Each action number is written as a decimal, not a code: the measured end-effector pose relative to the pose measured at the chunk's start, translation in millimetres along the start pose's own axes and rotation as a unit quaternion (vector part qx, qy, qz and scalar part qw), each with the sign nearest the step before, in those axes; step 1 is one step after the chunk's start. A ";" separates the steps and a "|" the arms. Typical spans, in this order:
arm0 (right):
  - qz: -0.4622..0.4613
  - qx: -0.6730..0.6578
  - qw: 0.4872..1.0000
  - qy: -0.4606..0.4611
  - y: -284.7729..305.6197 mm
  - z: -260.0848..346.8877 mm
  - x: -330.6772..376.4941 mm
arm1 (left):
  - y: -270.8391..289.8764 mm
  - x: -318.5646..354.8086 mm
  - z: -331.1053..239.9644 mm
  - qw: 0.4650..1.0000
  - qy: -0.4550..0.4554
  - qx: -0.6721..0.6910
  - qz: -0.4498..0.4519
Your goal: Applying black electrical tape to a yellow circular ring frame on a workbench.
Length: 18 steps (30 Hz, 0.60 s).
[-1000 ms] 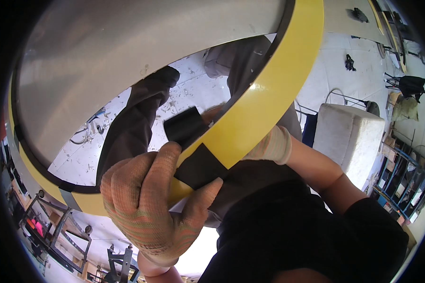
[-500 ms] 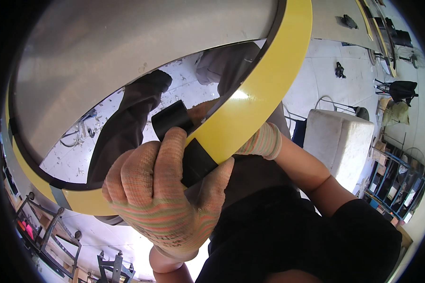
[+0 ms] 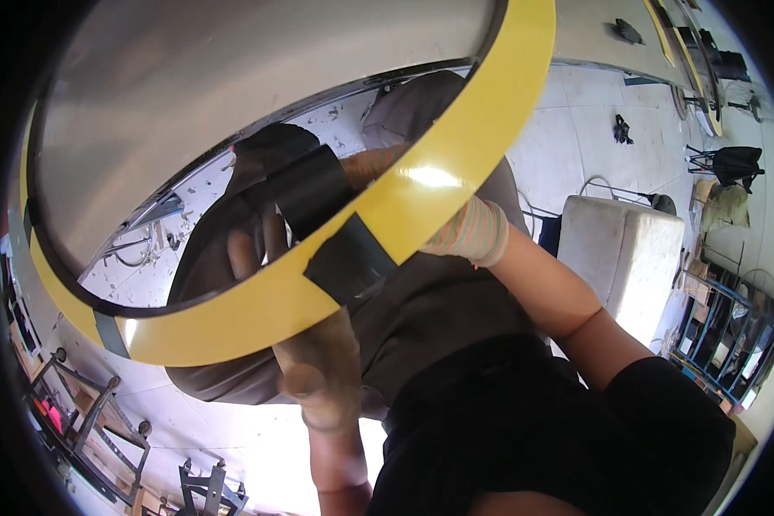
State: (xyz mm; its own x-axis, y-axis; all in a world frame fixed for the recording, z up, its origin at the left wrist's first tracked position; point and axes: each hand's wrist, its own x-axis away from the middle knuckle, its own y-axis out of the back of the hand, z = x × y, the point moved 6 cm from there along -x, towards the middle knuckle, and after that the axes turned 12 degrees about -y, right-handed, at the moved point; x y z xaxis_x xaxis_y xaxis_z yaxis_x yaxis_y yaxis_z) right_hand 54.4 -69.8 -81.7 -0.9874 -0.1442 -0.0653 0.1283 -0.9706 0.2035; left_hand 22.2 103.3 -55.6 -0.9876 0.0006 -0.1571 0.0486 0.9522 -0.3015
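A curved yellow band (image 3: pixel 477 142) with a dark inner edge arcs across the view. A black tape patch (image 3: pixel 353 262) lies over it at the middle, its lower end loose. Just inside the band is a wide black roll (image 3: pixel 311 191), which looks like tape. My right hand (image 3: pixel 469 232), in a striped knit glove, passes under the band; its fingers show at the roll's right end and seem to grip it, the grip partly hidden. My left hand (image 3: pixel 322 370), gloved and smeared by motion, is under the band below the patch, blurred fingers showing inside the arc.
A large grey metal panel (image 3: pixel 232 69) fills the top left, inside the band. A grey strip (image 3: pixel 110 335) crosses the band at left. A pale padded block (image 3: pixel 611 258) stands right, a wheeled metal frame (image 3: pixel 86 413) lower left, a blue rack (image 3: pixel 722 335) far right.
My left hand has let go of the tape patch on top of the band and moved down underneath it. The black patch is now uncovered. The band has shifted slightly up in view.
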 end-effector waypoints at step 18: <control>0.109 -0.166 0.980 0.010 10.2 21.7 -10.3 | -13.4 -6.9 -9.4 0.967 0.028 0.187 -0.171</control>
State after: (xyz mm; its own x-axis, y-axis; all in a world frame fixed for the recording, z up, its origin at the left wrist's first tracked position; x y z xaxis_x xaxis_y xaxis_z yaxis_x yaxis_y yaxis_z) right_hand 63.9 -74.0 -57.7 -0.9315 -0.3555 -0.0764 0.3624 -0.9250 -0.1144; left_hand 26.9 93.4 -41.7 -0.9613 -0.2688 0.0601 -0.2426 0.7227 -0.6472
